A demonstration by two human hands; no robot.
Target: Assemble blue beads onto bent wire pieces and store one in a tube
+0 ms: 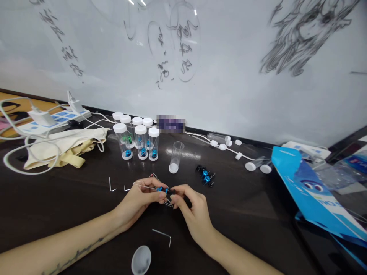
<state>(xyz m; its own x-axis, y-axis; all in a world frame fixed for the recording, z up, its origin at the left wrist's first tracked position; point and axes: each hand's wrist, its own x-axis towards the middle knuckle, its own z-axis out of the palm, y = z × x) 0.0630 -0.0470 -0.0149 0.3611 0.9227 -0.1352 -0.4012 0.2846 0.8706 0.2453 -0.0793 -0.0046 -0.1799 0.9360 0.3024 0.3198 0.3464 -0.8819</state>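
Near the middle of the dark table, my left hand (143,200) pinches a small wire-framed piece with blue parts (162,189). My right hand (190,204) closes its fingertips on the dark right end of that same piece, so the hands nearly touch. Thin metal wires stick out to the left and below the fingers. L-shaped hex keys lie left of my left hand (111,185) and in front of the hands (164,233). An open clear tube (176,157) stands behind them. Small blue and black parts (205,176) lie behind my right hand.
Several white-capped tubes (140,141) holding blue or green pieces stand at the back. A white bowl (141,260) is at the front edge. Cloth (65,147) and a power strip (57,118) lie left; a blue bag (304,194), right. Behind is a whiteboard (229,95).
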